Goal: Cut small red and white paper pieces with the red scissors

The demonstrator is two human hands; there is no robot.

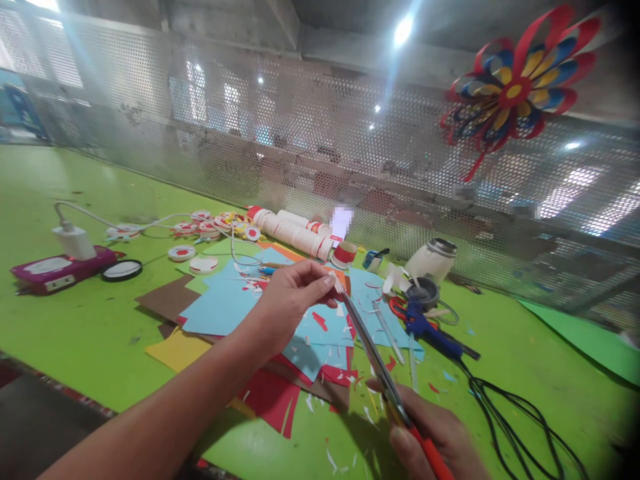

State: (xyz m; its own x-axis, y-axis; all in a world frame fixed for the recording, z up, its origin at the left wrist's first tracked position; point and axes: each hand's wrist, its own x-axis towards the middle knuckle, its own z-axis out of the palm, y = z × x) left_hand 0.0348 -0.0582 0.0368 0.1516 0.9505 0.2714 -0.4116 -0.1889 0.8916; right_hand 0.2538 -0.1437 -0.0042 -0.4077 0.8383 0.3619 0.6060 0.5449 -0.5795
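In the head view my left hand pinches a small piece of white paper between thumb and fingers. My right hand grips a pair of scissors with red handles. The long blades point up and left, their tips at the white paper. Whether they touch it I cannot tell. Beneath both hands lie light blue paper sheets, overlapping red paper, brown paper and yellow paper. Red and white scraps are scattered over them.
A blue hot glue gun with a black cord lies right, beside a white bottle. Behind are white paper rolls and a lit phone. A purple power strip sits left. A paper flower hangs on the perforated screen.
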